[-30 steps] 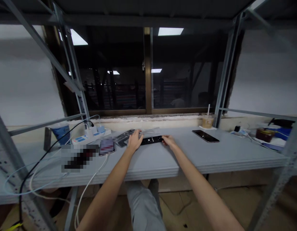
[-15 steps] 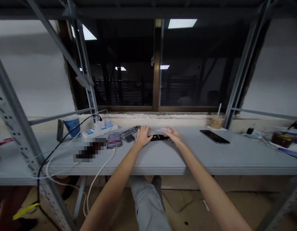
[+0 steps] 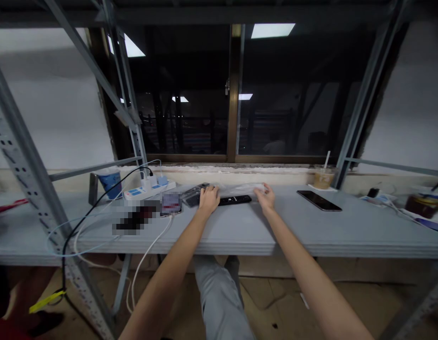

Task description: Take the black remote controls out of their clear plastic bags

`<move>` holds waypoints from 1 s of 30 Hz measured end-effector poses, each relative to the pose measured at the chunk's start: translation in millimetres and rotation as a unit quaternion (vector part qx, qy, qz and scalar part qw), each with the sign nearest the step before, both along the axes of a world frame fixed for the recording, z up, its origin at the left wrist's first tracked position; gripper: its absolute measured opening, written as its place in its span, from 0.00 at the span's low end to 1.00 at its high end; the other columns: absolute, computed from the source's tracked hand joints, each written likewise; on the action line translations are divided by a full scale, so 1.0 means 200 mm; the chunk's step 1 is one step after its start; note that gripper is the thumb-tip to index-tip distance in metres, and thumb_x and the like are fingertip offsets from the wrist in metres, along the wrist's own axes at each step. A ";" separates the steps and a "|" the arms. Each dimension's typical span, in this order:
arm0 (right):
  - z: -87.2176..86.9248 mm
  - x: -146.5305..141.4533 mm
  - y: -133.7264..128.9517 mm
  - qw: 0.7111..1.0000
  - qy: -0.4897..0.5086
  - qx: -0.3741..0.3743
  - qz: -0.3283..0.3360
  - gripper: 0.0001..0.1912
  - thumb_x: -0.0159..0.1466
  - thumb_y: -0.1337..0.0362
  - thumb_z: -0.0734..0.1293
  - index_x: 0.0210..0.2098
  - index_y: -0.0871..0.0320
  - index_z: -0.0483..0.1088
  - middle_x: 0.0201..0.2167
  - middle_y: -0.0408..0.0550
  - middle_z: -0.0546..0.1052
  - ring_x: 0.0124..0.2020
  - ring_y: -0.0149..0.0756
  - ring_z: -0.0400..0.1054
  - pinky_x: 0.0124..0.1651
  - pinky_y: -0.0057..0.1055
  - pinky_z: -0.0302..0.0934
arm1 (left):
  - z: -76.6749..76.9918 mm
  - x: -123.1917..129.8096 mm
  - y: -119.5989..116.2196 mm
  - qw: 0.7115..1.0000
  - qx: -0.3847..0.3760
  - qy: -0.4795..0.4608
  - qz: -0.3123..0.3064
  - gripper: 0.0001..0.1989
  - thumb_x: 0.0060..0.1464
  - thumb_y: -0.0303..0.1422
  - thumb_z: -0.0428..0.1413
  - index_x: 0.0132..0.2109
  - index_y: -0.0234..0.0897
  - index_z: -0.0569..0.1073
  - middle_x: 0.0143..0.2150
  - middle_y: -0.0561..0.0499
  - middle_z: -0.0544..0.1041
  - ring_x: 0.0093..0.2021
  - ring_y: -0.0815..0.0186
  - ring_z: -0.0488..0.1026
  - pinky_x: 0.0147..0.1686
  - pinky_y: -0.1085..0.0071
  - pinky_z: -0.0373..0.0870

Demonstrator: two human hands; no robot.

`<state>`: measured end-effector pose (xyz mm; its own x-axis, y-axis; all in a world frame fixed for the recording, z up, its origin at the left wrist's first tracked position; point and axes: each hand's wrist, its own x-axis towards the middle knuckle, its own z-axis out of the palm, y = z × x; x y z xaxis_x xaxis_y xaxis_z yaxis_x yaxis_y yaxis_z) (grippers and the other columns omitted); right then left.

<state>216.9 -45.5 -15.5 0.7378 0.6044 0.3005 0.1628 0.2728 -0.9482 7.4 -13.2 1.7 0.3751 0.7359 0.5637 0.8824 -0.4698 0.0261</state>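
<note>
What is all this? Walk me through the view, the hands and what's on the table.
There's no machine: these are a person's bare hands, seen by a camera worn on the head, looking forward and down. The right hand holds clear plastic. The left hand is at one end of a black remote; its grip can't be told. The table also bears a dark phone, a drink cup and a power strip.

Your bare right hand [image 3: 266,197] has left the end of the long black remote control [image 3: 235,200] and now grips the thin, clear plastic wrapper [image 3: 244,188] behind it.
</note>
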 end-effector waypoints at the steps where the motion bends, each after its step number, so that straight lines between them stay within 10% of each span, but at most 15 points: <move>1: 0.01 -0.01 -0.01 0.999 0.033 -0.008 0.012 0.35 0.46 0.59 0.69 0.53 0.60 0.60 0.38 0.49 0.71 0.27 0.28 0.66 0.21 0.21 0.59 | 0.00 0.00 0.00 1.000 -0.005 -0.006 0.001 0.14 0.54 0.30 0.45 0.46 0.39 0.67 0.46 0.45 0.70 0.48 0.58 0.64 0.47 0.61 0.54; 11: 0.05 -0.09 -0.06 0.953 0.151 -0.020 0.260 0.07 0.51 0.67 0.68 0.31 0.60 0.69 0.31 0.45 0.76 0.25 0.26 0.69 0.18 0.17 0.58 | 0.00 0.01 -0.01 0.999 -0.040 -0.018 -0.018 0.11 0.56 0.32 0.44 0.44 0.37 0.66 0.48 0.44 0.68 0.50 0.59 0.63 0.49 0.62 0.54; 21: 0.05 -0.02 -0.04 0.961 0.262 -0.017 0.083 0.08 0.59 0.75 0.57 0.28 0.59 0.63 0.20 0.42 0.72 0.23 0.24 0.68 0.26 0.17 0.65 | -0.01 -0.01 0.03 0.988 -0.003 -0.140 0.060 0.21 0.56 0.44 0.44 0.50 0.35 0.66 0.49 0.42 0.69 0.51 0.57 0.64 0.49 0.63 0.57; 30: 0.02 0.08 0.00 0.974 0.225 -0.004 0.013 0.20 0.62 0.72 0.43 0.46 0.57 0.58 0.39 0.50 0.71 0.37 0.27 0.71 0.28 0.20 0.68 | -0.04 -0.04 0.05 0.983 -0.075 -0.071 0.151 0.17 0.56 0.32 0.43 0.48 0.31 0.68 0.49 0.36 0.69 0.50 0.53 0.65 0.47 0.59 0.59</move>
<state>232.5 -44.9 -11.9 0.7785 0.6252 -0.0548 -0.2764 0.2632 -0.9243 -1.6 -3.9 -7.2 0.0523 0.8808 0.4705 0.9634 -0.1685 0.2084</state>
